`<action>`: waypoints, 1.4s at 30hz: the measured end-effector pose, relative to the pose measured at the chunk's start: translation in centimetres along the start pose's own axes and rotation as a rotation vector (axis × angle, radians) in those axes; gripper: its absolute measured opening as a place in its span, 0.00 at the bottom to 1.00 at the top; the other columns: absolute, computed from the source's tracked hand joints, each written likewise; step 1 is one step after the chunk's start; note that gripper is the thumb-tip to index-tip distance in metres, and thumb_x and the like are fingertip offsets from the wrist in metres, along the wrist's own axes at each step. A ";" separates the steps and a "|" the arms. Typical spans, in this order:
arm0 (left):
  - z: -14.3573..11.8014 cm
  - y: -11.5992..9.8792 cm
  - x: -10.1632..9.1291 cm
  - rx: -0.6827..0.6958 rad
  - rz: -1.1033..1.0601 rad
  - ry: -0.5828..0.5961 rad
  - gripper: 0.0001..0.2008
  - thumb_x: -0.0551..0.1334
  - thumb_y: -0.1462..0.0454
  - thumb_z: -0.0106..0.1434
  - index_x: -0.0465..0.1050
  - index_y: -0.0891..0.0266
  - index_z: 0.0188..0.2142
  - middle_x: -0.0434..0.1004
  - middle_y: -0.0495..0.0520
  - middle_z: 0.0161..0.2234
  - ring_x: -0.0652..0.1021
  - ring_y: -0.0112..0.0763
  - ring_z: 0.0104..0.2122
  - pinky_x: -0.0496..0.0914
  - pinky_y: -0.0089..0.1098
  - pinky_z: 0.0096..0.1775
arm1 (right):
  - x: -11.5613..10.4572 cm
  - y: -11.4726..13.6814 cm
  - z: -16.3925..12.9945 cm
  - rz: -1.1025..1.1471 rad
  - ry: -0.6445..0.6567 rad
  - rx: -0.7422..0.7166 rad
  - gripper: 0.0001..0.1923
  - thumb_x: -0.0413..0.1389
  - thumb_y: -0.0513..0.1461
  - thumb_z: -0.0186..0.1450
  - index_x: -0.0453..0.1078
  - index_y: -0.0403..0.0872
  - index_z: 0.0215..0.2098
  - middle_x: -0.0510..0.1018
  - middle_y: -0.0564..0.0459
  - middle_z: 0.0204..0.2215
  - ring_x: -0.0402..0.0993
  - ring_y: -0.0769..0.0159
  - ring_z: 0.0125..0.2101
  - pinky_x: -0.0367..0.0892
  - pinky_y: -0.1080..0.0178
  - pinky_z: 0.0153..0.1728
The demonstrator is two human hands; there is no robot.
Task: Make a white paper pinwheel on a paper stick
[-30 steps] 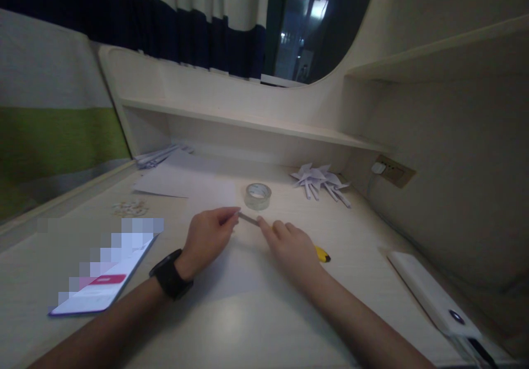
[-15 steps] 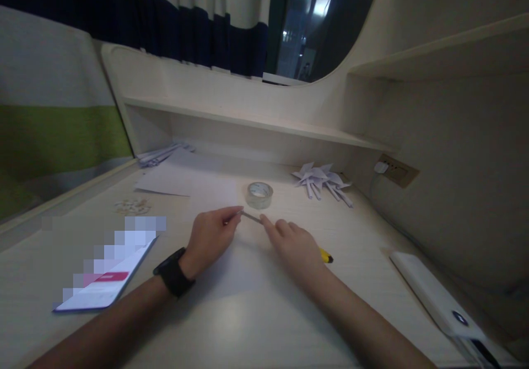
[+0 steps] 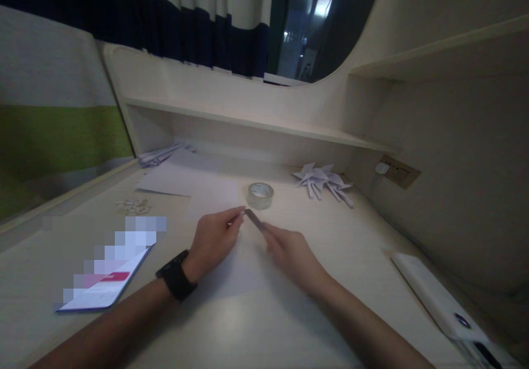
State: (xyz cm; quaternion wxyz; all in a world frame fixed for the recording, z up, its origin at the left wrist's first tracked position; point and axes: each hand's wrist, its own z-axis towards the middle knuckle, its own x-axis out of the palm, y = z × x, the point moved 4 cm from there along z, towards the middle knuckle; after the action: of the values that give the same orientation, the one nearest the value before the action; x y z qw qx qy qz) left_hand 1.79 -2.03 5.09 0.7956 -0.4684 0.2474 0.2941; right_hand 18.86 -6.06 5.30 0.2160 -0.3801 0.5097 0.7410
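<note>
My right hand (image 3: 291, 253) is closed around a utility knife, whose grey blade (image 3: 255, 220) points up and left from the fingers; its handle is hidden in the palm. Thumb and fingertips of my left hand (image 3: 217, 239), which wears a black watch, are pinched together right at the blade's tip. Something small and whitish may be between them, too small to make out. Just beyond the fingertips stands a roll of clear tape (image 3: 260, 195). Small pale bits (image 3: 134, 206) lie in a loose pile to the left.
White paper sheets (image 3: 177, 173) and rolled paper sticks (image 3: 165, 154) lie at the back left. Paper pinwheels (image 3: 320, 179) are at the back right. A lit tablet (image 3: 111, 281) is left of my arm. A white device (image 3: 438, 297) and a wall socket (image 3: 399, 172) are at right.
The knife has turned so its blade shows broader and slants more steeply. The yellow handle end behind my right hand has gone from sight. My left hand stays pinched, almost unmoved.
</note>
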 end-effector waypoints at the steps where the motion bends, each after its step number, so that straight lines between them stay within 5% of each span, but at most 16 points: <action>1: 0.0 0.2 0.1 -0.018 -0.044 -0.002 0.16 0.54 0.57 0.65 0.75 0.58 0.47 0.81 0.52 0.40 0.81 0.36 0.36 0.73 0.32 0.36 | -0.1 0.1 -0.1 -0.215 -0.033 -0.051 0.19 0.42 0.38 0.70 0.62 0.46 0.57 0.74 0.50 0.30 0.70 0.67 0.27 0.66 0.65 0.29; 5: 0.3 0.7 0.3 -0.083 -0.214 0.031 0.15 0.56 0.57 0.64 0.77 0.59 0.45 0.82 0.50 0.34 0.81 0.31 0.28 0.74 0.28 0.31 | -0.2 0.1 -0.3 -0.831 -0.051 -0.151 0.27 0.46 0.32 0.66 0.51 0.47 0.64 0.73 0.44 0.35 0.70 0.60 0.31 0.67 0.60 0.30; 9: 0.5 0.5 0.2 -0.099 -0.282 0.067 0.15 0.57 0.58 0.63 0.77 0.60 0.44 0.82 0.50 0.32 0.81 0.30 0.28 0.74 0.27 0.29 | -0.8 -0.1 -0.2 -0.914 -0.099 -0.192 0.27 0.46 0.33 0.66 0.52 0.51 0.63 0.73 0.45 0.34 0.69 0.59 0.33 0.67 0.60 0.32; 12: 0.4 0.2 -0.1 -0.076 -0.234 0.032 0.15 0.56 0.58 0.64 0.77 0.60 0.45 0.82 0.50 0.32 0.81 0.31 0.27 0.74 0.28 0.31 | -1.0 -0.4 0.1 -0.622 -0.099 -0.133 0.24 0.46 0.35 0.67 0.57 0.51 0.61 0.74 0.47 0.34 0.71 0.64 0.31 0.66 0.63 0.33; 15: 0.2 0.0 -0.3 -0.002 -0.110 0.005 0.15 0.55 0.59 0.64 0.76 0.58 0.46 0.82 0.51 0.34 0.81 0.33 0.29 0.73 0.31 0.34 | -0.7 -0.4 0.3 -0.032 -0.020 -0.031 0.19 0.42 0.42 0.70 0.65 0.47 0.54 0.74 0.53 0.27 0.70 0.69 0.25 0.66 0.67 0.28; 19: -0.1 -0.1 -0.2 0.047 -0.025 -0.010 0.15 0.54 0.59 0.65 0.76 0.58 0.46 0.82 0.51 0.33 0.81 0.36 0.31 0.73 0.34 0.36 | 0.4 -0.5 0.1 0.478 0.175 0.164 0.26 0.38 0.49 0.70 0.72 0.40 0.40 0.68 0.57 0.17 0.63 0.72 0.15 0.60 0.69 0.17; 21: 0.0 -0.1 -0.2 0.021 -0.067 -0.002 0.16 0.55 0.59 0.65 0.76 0.58 0.46 0.82 0.51 0.33 0.81 0.35 0.30 0.74 0.34 0.35 | 0.5 -0.6 0.1 0.357 0.129 0.125 0.25 0.38 0.48 0.70 0.71 0.41 0.43 0.69 0.56 0.18 0.65 0.71 0.16 0.62 0.68 0.19; 24: 0.4 0.2 0.0 -0.082 -0.238 0.033 0.15 0.56 0.58 0.63 0.77 0.61 0.44 0.82 0.53 0.34 0.81 0.33 0.29 0.75 0.31 0.30 | 0.2 -0.5 0.0 -0.221 -0.018 -0.031 0.20 0.42 0.39 0.70 0.62 0.47 0.57 0.75 0.51 0.29 0.71 0.67 0.25 0.66 0.65 0.27; 27: 0.7 0.7 0.2 -0.180 -0.376 0.064 0.15 0.59 0.58 0.61 0.78 0.64 0.42 0.82 0.55 0.33 0.81 0.33 0.29 0.76 0.29 0.27 | 0.1 -0.3 -0.1 -0.743 -0.038 -0.138 0.26 0.47 0.33 0.66 0.54 0.49 0.63 0.74 0.45 0.35 0.71 0.61 0.32 0.67 0.62 0.32; 30: 0.7 0.8 0.1 -0.188 -0.394 0.076 0.15 0.60 0.60 0.60 0.77 0.65 0.42 0.82 0.55 0.32 0.81 0.34 0.29 0.76 0.29 0.28 | -0.2 -0.2 -0.1 -0.876 -0.038 -0.186 0.28 0.47 0.33 0.66 0.52 0.48 0.64 0.74 0.44 0.35 0.70 0.59 0.33 0.67 0.60 0.32; 33: 0.6 0.4 -0.2 -0.119 -0.288 0.058 0.14 0.58 0.60 0.61 0.77 0.63 0.42 0.82 0.53 0.32 0.81 0.33 0.27 0.75 0.31 0.30 | -0.4 -0.5 0.1 -0.629 -0.062 -0.149 0.24 0.46 0.35 0.67 0.56 0.49 0.62 0.75 0.46 0.34 0.71 0.63 0.31 0.66 0.63 0.32; 39: 0.1 -0.5 -0.6 0.134 0.077 -0.059 0.15 0.55 0.61 0.64 0.77 0.59 0.45 0.82 0.55 0.38 0.81 0.40 0.36 0.72 0.35 0.38 | 0.8 -0.6 0.2 0.441 0.091 0.132 0.23 0.39 0.47 0.70 0.71 0.43 0.41 0.69 0.56 0.19 0.64 0.72 0.16 0.60 0.69 0.18; 42: 0.0 -0.5 -0.5 0.151 0.105 -0.050 0.15 0.54 0.61 0.64 0.76 0.59 0.45 0.82 0.54 0.38 0.81 0.39 0.36 0.71 0.35 0.38 | 1.0 -0.3 0.0 0.516 0.120 0.181 0.24 0.39 0.48 0.70 0.71 0.42 0.38 0.69 0.57 0.18 0.63 0.72 0.15 0.59 0.69 0.17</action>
State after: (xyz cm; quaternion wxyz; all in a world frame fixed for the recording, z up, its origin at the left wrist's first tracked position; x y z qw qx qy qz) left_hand 1.83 -2.31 5.75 0.8180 -0.3858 0.2733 0.3275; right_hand 18.45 -6.00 4.37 0.0227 -0.2599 0.6656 0.6992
